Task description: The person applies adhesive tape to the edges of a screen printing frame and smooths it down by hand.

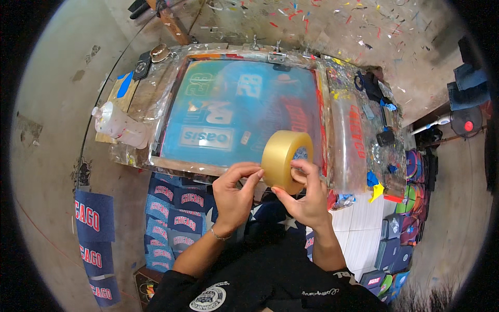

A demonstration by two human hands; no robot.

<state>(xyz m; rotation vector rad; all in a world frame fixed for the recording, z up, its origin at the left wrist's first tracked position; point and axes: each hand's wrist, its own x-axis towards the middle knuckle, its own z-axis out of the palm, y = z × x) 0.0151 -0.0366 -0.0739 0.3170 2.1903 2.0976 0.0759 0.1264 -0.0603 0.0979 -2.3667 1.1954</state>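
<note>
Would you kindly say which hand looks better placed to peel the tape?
Probably the left hand: its thumb and forefinger are at the outer face of the roll, while the right hand supports it, fingers at its core.

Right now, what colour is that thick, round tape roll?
The tape roll is glossy, translucent yellow, seen in the head view.

The person wore a black short-sleeved shirt (pixel 260 288), lower centre of the frame, bearing a round white emblem (pixel 209 298), white script (pixel 319 293) and bolder white letters (pixel 343 274) farther right. A thin, pale bracelet (pixel 220 237) encircled the wrist below the bare left hand (pixel 232 196).
</note>
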